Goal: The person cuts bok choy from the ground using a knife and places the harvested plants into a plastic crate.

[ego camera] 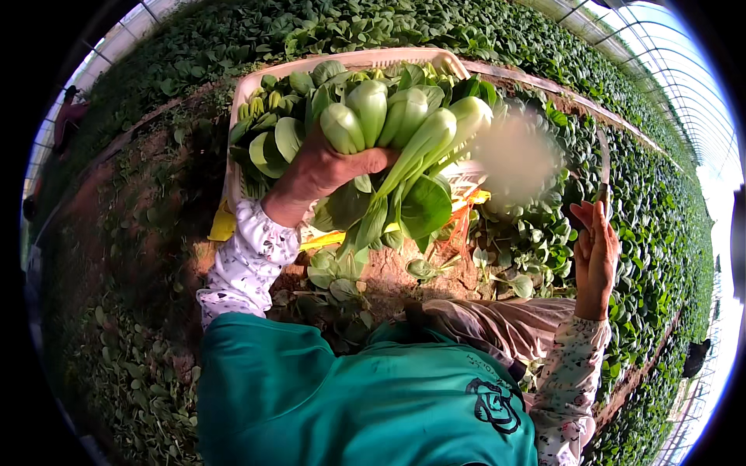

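Observation:
My left hand (335, 169) grips a bunch of several green bok choy heads (402, 116), their pale bases turned up and some leaves hanging below. It is held over the near side of a pale plastic crate (349, 57) filled with more bok choy. At the right, away from the crate, my right hand (595, 247) holds a knife (604, 157), its narrow blade pointing away from me; some of its fingers are extended. The knife's handle is mostly hidden by the hand.
Rows of leafy bok choy plants (658, 233) grow at the right and beyond the crate. Yellow material (221, 224) and orange netting (459, 228) lie beside the crate. Loose leaves (422, 269) are on the soil. Another person (70, 119) is at the far left. A blurry spot obscures part of the view.

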Available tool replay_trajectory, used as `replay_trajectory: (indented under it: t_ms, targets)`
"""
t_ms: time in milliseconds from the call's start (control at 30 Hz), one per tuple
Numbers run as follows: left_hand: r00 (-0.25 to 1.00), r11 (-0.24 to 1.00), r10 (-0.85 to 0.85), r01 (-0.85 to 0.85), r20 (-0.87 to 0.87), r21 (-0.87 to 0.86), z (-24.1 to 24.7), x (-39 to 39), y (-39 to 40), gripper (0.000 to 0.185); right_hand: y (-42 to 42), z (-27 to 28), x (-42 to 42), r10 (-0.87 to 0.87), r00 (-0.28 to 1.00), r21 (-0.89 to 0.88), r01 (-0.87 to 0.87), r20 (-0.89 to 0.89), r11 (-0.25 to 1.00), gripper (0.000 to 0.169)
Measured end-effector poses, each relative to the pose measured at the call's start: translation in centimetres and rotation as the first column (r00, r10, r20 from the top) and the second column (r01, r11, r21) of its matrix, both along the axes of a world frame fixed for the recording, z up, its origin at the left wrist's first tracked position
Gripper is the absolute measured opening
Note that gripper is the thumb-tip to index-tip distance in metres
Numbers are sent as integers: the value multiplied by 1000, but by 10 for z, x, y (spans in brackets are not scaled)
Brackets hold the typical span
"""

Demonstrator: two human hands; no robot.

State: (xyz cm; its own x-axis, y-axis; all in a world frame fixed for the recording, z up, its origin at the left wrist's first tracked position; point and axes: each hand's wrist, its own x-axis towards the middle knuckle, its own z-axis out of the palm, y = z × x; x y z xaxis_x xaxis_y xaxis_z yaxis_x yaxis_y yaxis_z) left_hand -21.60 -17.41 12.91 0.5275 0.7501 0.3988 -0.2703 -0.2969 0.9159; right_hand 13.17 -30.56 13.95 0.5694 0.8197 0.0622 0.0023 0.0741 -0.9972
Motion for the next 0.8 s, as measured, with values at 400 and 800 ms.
replay_trajectory:
  t_ms: [400, 800]
  targets:
    - [489, 212, 616, 652, -618, 728, -36, -168, 37, 38, -5, -62, 79, -129, 972, 39, 139, -196, 989, 27]
    - [138, 423, 487, 827, -862, 371, -89, -174, 106, 75, -61, -101, 157, -298, 907, 0, 312, -299, 950, 16]
